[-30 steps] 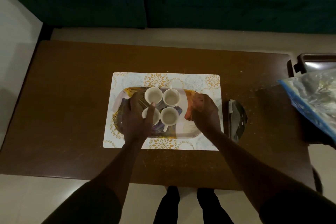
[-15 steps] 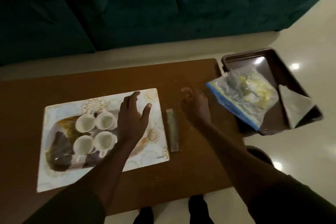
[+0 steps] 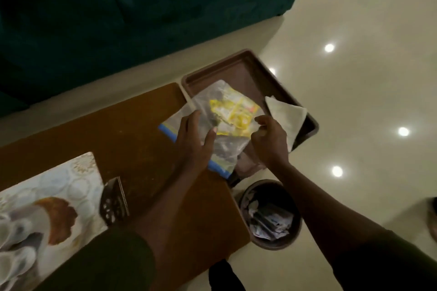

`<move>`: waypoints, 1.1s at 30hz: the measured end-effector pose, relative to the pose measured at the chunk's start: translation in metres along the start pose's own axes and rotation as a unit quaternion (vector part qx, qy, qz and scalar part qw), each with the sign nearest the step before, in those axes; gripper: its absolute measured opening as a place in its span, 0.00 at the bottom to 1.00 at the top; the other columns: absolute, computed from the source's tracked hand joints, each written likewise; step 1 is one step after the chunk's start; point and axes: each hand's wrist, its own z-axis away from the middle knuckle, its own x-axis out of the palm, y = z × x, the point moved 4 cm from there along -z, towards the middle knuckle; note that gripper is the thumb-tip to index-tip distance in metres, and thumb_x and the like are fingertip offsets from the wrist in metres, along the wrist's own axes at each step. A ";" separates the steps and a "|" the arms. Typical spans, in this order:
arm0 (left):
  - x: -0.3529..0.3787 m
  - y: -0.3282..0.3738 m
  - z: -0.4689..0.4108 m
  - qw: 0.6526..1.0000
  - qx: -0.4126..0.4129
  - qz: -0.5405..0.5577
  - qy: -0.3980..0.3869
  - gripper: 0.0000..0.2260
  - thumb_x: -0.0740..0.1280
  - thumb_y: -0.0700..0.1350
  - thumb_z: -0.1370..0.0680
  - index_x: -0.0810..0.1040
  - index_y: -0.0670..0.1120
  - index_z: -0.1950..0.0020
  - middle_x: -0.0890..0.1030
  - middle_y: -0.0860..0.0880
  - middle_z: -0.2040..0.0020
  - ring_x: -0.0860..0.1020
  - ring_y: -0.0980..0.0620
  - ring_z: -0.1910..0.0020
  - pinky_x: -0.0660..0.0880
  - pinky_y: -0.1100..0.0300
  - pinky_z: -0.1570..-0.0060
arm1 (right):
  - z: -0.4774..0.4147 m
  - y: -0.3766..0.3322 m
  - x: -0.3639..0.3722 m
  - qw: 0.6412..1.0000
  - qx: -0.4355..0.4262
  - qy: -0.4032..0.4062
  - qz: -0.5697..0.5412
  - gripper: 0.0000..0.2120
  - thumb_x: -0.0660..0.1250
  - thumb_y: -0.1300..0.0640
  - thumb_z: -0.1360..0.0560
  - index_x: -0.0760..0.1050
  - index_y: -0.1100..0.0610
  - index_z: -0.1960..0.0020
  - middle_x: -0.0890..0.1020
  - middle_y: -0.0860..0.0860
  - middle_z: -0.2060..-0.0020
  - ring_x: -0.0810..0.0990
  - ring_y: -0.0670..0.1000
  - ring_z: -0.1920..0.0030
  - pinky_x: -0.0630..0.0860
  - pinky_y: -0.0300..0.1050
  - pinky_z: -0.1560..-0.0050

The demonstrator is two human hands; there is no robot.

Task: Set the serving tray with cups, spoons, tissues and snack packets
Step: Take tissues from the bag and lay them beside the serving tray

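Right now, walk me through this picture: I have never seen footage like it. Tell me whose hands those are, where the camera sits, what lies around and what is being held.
There is no machine here. A person wears a wide-angle camera on the head, so the one view looks forward and down along their own arms.

The left hand lies spread on a clear plastic bag with a blue strip along one edge; yellow packets show through it. The right hand pinches the bag's other side. The bag rests partly on a brown tray that stands just past the end of the wooden table. A folded white tissue also lies in that tray.

At the lower left, blurred, white cups stand on a patterned placemat. A dark flat packet lies beside the mat. A bin with crumpled wrappers stands on the floor.
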 end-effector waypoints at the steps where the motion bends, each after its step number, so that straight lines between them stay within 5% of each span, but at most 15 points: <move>1: 0.016 0.012 -0.004 1.000 0.012 -0.001 -0.006 0.22 0.67 0.49 0.22 0.70 0.44 0.30 0.75 0.44 0.38 0.76 0.48 0.42 0.68 0.66 0.49 | -0.008 0.014 -0.011 1.000 0.024 0.013 -0.005 0.13 0.63 0.60 0.26 0.75 0.55 0.42 0.80 0.51 0.46 0.78 0.51 0.46 0.72 0.42 0.49; 7: 0.083 0.048 -0.015 0.991 -0.040 0.054 -0.119 0.22 0.65 0.57 0.24 0.72 0.51 0.32 0.76 0.49 0.39 0.78 0.48 0.42 0.76 0.53 0.45 | -0.039 0.059 -0.047 0.991 0.113 0.077 -0.007 0.20 0.66 0.55 0.26 0.68 0.58 0.35 0.77 0.54 0.41 0.78 0.53 0.43 0.75 0.45 0.50; 10: 0.107 0.052 -0.009 0.942 -0.176 0.178 -0.222 0.24 0.61 0.66 0.27 0.72 0.59 0.33 0.78 0.54 0.37 0.77 0.50 0.38 0.74 0.51 0.38 | -0.042 0.058 -0.050 0.991 0.107 0.076 -0.010 0.22 0.66 0.55 0.26 0.67 0.57 0.35 0.77 0.54 0.42 0.77 0.55 0.43 0.78 0.51 0.46; 13: 0.201 0.063 -0.002 0.889 -0.236 0.250 -0.304 0.09 0.57 0.63 0.22 0.75 0.72 0.46 0.78 0.69 0.46 0.77 0.60 0.41 0.73 0.56 0.37 | -0.073 0.120 -0.062 0.980 0.179 0.083 -0.002 0.22 0.66 0.55 0.27 0.66 0.57 0.35 0.78 0.54 0.42 0.79 0.56 0.44 0.79 0.55 0.46; 16: 0.206 0.070 -0.005 0.858 -0.251 0.336 -0.298 0.09 0.55 0.59 0.20 0.76 0.65 0.50 0.82 0.70 0.56 0.80 0.71 0.55 0.76 0.70 0.56 | -0.076 0.115 -0.051 0.982 0.180 0.057 -0.003 0.24 0.66 0.53 0.27 0.65 0.58 0.34 0.75 0.56 0.38 0.78 0.57 0.42 0.79 0.55 0.44; 20: 0.212 0.066 -0.016 0.855 -0.279 0.336 -0.279 0.14 0.58 0.65 0.24 0.78 0.61 0.48 0.85 0.59 0.52 0.83 0.64 0.53 0.78 0.65 0.58 | -0.092 0.105 -0.037 0.982 0.183 0.050 -0.026 0.28 0.68 0.55 0.27 0.62 0.59 0.32 0.70 0.57 0.34 0.72 0.58 0.34 0.75 0.48 0.45; 22: 0.218 0.062 -0.016 0.853 -0.282 0.338 -0.279 0.14 0.59 0.66 0.24 0.79 0.62 0.51 0.85 0.62 0.55 0.83 0.65 0.55 0.78 0.69 0.64 | -0.096 0.107 -0.034 0.982 0.177 0.057 -0.025 0.26 0.68 0.57 0.27 0.62 0.60 0.33 0.72 0.57 0.36 0.71 0.57 0.34 0.72 0.45 0.48; 28: 0.215 0.053 -0.009 0.831 -0.329 0.356 -0.273 0.24 0.60 0.69 0.27 0.76 0.60 0.37 0.83 0.57 0.42 0.81 0.57 0.43 0.77 0.55 0.45 | -0.099 0.102 -0.033 0.980 0.176 0.088 -0.012 0.19 0.63 0.64 0.28 0.68 0.59 0.38 0.75 0.51 0.51 0.76 0.55 0.44 0.75 0.45 0.53; 33: 0.198 0.055 -0.012 0.815 -0.354 0.390 -0.240 0.26 0.59 0.68 0.25 0.73 0.56 0.32 0.83 0.58 0.46 0.82 0.60 0.48 0.79 0.62 0.53 | -0.077 0.083 -0.045 0.983 0.110 0.124 -0.083 0.10 0.64 0.56 0.30 0.80 0.55 0.52 0.80 0.49 0.60 0.79 0.47 0.60 0.78 0.41 0.62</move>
